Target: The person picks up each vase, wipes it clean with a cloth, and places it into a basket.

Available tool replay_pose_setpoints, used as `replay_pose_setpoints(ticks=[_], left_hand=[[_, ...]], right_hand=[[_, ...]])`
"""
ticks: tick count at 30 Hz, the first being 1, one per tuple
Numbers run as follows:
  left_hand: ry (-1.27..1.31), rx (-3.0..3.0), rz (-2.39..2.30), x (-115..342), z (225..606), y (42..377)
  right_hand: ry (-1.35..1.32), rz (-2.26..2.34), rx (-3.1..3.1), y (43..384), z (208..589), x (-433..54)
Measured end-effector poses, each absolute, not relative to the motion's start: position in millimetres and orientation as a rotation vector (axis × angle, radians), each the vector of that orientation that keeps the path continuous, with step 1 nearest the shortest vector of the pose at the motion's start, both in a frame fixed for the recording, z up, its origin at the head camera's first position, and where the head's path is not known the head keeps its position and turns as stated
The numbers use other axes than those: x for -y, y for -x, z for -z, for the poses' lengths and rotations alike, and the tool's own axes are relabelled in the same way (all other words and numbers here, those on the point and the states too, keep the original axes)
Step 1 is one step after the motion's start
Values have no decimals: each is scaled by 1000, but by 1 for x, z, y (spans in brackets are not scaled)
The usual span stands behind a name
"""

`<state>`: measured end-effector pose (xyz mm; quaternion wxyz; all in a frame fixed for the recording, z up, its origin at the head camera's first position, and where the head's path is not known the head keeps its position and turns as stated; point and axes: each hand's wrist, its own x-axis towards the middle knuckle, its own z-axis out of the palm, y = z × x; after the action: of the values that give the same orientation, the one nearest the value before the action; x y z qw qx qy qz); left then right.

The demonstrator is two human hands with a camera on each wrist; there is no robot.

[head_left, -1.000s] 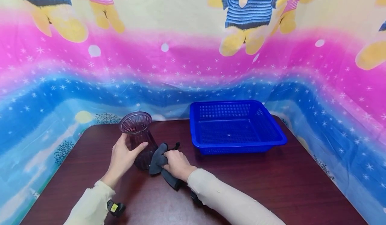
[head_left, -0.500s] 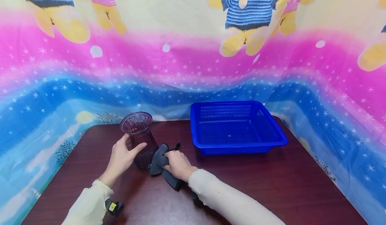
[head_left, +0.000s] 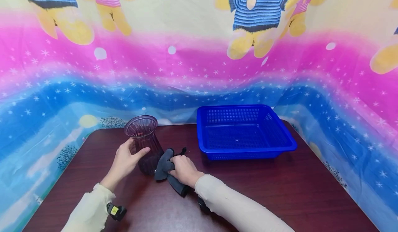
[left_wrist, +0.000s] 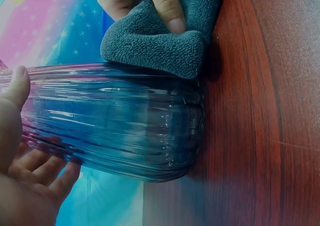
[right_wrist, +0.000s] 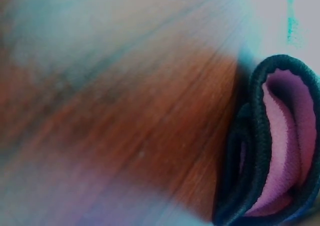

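Observation:
A ribbed, purple-tinted glass vase (head_left: 149, 156) with a flared rim stands on the left part of the table. My left hand (head_left: 124, 159) holds it from the left below the rim, thumb in front and fingers curving behind. At the vase's lower right side, my right hand (head_left: 185, 170) grips a folded dark grey cloth (head_left: 163, 166). In the left wrist view, the fuzzy cloth (left_wrist: 150, 48) lies along the vase wall (left_wrist: 115, 121) near its base, a finger pressing into it. Pink lining shows inside the folded cloth (right_wrist: 280, 151) in the right wrist view.
A blue plastic basket (head_left: 245, 152) with slotted walls stands at the back right of the dark red wooden table (head_left: 280, 190). Behind and beside the table hangs a printed curtain (head_left: 186, 63). A black wrist camera (head_left: 116, 212) sits below the left sleeve.
My left forearm and thumb have shifted slightly left. The vase, cloth and right hand keep nearly the same places, and the whole head view has drifted a little.

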<state>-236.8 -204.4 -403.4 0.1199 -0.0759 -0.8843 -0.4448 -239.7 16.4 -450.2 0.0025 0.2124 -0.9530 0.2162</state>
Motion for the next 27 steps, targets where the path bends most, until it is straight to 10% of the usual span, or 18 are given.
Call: replay_pose_setpoints(ticks=[27], left_hand=[[336,2614,1306,210,405,240]], right_hand=[[-670,-672,2998,239,449,-14]])
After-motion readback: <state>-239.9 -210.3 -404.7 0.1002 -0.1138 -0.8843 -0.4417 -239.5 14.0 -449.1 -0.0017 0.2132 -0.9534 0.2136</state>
